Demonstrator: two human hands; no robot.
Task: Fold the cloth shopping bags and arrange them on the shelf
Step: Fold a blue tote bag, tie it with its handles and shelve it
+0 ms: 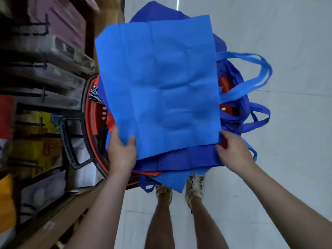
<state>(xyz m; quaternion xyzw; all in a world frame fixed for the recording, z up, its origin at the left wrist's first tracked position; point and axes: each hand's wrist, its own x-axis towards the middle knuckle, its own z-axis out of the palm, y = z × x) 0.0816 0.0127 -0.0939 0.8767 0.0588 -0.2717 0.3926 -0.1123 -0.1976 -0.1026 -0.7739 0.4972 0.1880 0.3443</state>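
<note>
cloth shopping bag (158,83), the light blue one, is spread out flat and held up over a pile of darker blue bags (179,159) that's heaped in a red basket (91,114). left hand (122,151) grips the near left corner, thumb on top of the fabric and fingers tucked under. right hand (233,151) has the near right corner, fingers curled round the edge. the bag's handles (258,72) loop out off the right side. bit of orange cloth (149,173) pokes out low in the pile. basket has a black handle (71,150) folded down on the left. shelf (45,69) runs along the left, its goods too blurry to make out. two shoes (195,186) on the pale floor (287,33) right below the pile.
</note>
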